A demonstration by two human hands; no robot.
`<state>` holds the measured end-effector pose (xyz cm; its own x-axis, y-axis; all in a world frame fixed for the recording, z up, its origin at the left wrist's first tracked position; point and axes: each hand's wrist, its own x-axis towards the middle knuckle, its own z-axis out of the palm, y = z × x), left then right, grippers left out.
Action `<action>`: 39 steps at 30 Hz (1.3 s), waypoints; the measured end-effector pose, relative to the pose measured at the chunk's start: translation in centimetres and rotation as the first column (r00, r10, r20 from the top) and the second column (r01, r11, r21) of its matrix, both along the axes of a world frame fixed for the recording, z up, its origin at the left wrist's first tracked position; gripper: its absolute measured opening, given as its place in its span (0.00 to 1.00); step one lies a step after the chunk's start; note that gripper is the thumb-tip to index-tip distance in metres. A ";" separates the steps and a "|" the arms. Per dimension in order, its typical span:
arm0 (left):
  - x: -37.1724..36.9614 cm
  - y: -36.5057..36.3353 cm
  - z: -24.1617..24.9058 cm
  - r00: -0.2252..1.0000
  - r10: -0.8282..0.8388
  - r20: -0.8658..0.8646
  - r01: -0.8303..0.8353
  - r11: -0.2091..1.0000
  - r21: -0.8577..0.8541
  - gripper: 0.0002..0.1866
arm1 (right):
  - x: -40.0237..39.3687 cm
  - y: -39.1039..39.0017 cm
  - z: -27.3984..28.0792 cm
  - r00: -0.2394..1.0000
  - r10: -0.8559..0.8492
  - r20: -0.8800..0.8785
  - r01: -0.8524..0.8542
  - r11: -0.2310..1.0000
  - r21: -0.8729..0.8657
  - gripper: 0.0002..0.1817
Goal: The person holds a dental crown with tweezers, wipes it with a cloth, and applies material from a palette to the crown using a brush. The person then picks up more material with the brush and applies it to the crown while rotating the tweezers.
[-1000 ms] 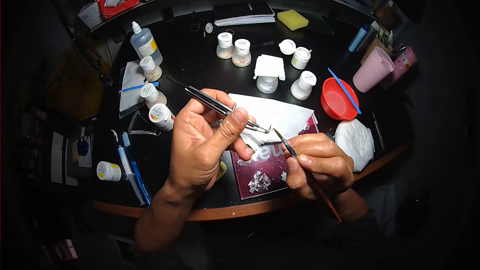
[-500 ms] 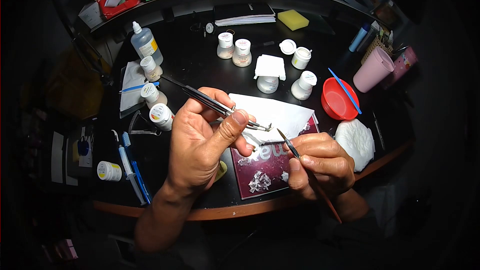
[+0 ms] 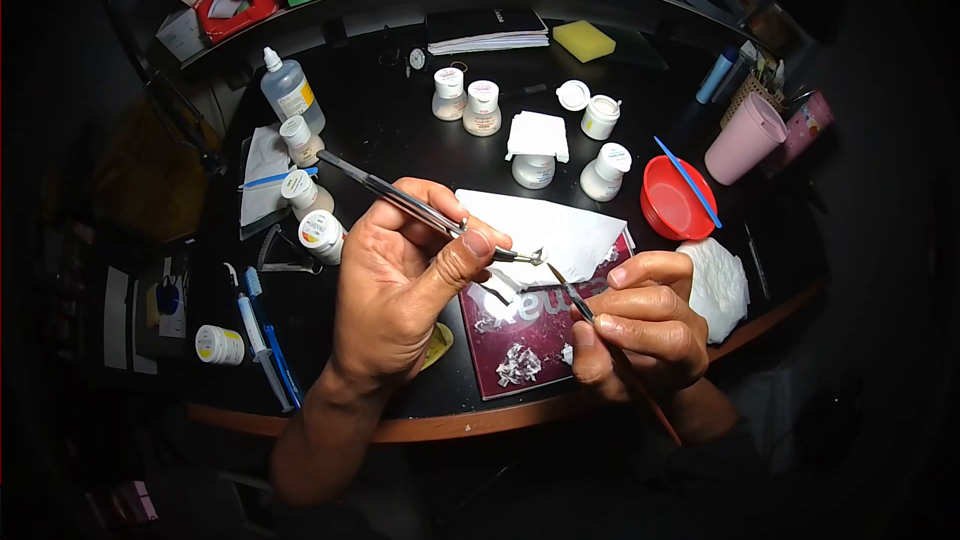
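Note:
My left hand (image 3: pixel 385 285) is closed on slim metal tweezers (image 3: pixel 400 202), its thumb pressing near their front end. A tiny pale piece, like a dental crown (image 3: pixel 538 256), sits at the tweezers' tip. In my right hand (image 3: pixel 650 330) is a fine paintbrush (image 3: pixel 630 380), held like a pen. Its dark pointed bristles are right beside the small piece. Beneath both hands lie a folded white tissue (image 3: pixel 560 225) and a maroon pad (image 3: pixel 490 340) with white lettering and crumpled white scraps (image 3: pixel 519 365).
A red bowl (image 3: pixel 672 202) with a blue stick across it and a white wad (image 3: pixel 716 290) are on the right. Several white-capped jars (image 3: pixel 483 110) stand behind. To the left are a clear bottle (image 3: pixel 290 90), more jars and a blue toothbrush (image 3: pixel 270 340).
The tweezers' tip has turned slightly and the small piece shows at a different angle. The brush tip has shifted a little down and left. My right fingers have risen slightly.

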<state>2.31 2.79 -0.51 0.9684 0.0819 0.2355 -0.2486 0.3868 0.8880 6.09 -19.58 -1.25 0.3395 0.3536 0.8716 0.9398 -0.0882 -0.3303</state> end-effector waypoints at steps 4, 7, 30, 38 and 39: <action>0.0 0.1 -0.1 1.000 -0.002 0.007 0.002 1.000 -0.006 0.14 | 0.0 0.0 -0.2 1.000 -0.006 -0.001 0.006 1.000 0.005 0.18; 0.0 0.0 0.0 1.000 0.006 0.009 -0.006 1.000 0.002 0.14 | 0.0 0.0 -0.2 1.000 -0.005 0.004 0.005 1.000 0.004 0.18; 0.0 0.0 -0.1 1.000 0.007 0.030 -0.007 1.000 0.003 0.13 | 0.1 -0.1 0.2 1.000 -0.011 -0.001 0.011 1.000 -0.026 0.19; -0.2 -0.1 0.3 0.998 0.061 0.009 -0.061 0.998 0.004 0.13 | 0.4 0.1 -0.2 1.000 -0.008 0.002 0.008 1.000 0.027 0.18; -0.3 -0.1 0.3 0.998 0.068 0.008 -0.068 0.998 0.009 0.13 | 0.5 0.2 -0.2 1.000 -0.007 -0.003 0.007 0.999 0.036 0.17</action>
<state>2.02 2.67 -0.18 0.9589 0.1451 0.2438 -0.2807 0.3606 0.8895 6.63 -19.40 -1.45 0.3447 0.3200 0.8825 0.9381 -0.0827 -0.3364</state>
